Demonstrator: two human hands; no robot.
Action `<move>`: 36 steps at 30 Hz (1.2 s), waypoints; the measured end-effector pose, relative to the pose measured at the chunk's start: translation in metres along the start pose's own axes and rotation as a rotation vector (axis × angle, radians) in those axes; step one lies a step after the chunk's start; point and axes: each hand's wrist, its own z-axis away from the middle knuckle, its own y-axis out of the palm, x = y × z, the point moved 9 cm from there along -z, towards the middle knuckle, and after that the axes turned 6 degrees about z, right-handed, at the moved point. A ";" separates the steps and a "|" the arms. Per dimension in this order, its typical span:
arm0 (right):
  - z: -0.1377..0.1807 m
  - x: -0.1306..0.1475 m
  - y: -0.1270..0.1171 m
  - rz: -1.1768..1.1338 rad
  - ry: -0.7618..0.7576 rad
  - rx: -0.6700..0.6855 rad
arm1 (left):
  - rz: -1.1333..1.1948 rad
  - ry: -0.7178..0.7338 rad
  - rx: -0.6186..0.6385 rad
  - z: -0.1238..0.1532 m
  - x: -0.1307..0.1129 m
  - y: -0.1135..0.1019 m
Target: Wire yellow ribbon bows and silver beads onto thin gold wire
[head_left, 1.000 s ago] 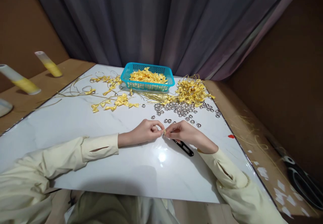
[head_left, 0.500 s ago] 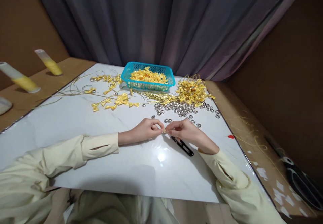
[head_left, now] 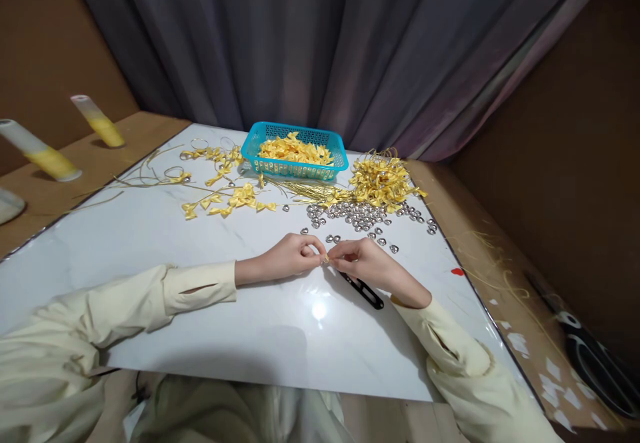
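Over the middle of the white table top, my left hand (head_left: 299, 255) and my right hand (head_left: 364, 261) meet fingertip to fingertip. Both pinch a tiny yellow-gold loop (head_left: 327, 258), perhaps cord; most of it is hidden by the fingers. Beneath my right hand lies a slim black slotted tool (head_left: 367, 292), its far end covered by the fingers. Just beyond the hands, small silver ring-like pieces (head_left: 365, 216) are scattered in a heap.
A turquoise basket (head_left: 297, 171) of yellow ribbon bows (head_left: 294, 149) stands at the back. Right of it sits a pile of bows on gold cords (head_left: 383, 180); more bows (head_left: 243, 195) lie left. Yellow spools (head_left: 53, 163) stand far left, scissors (head_left: 595, 363) far right.
Both hands keep the same pinch in nearly the same place. The right wrist has shifted very slightly; nothing was let go or picked up.
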 end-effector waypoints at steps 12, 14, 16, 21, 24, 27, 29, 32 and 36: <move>-0.001 -0.002 0.001 -0.033 0.010 0.009 | 0.197 -0.104 0.098 -0.002 0.005 0.004; 0.000 -0.001 -0.006 0.019 0.027 -0.051 | 0.207 -0.106 0.090 -0.002 0.005 0.004; 0.003 0.005 -0.018 0.068 0.010 -0.166 | 0.218 -0.104 0.077 -0.002 0.004 0.003; 0.015 0.032 -0.028 0.213 -0.202 -0.348 | 0.256 -0.113 0.040 -0.003 0.007 0.001; 0.017 0.036 -0.016 0.345 -0.237 -0.329 | 0.289 -0.129 0.011 -0.003 0.010 -0.001; 0.016 0.033 -0.009 0.458 -0.211 -0.352 | 0.323 -0.131 -0.001 -0.004 0.011 -0.002; 0.016 0.031 -0.008 0.515 -0.196 -0.384 | 0.349 -0.126 0.000 -0.003 0.010 -0.002; 0.014 0.029 -0.007 0.564 -0.176 -0.397 | 0.402 -0.140 -0.003 -0.003 0.010 -0.001; 0.014 0.027 -0.008 0.600 -0.161 -0.412 | 0.431 -0.157 -0.009 -0.003 0.013 -0.001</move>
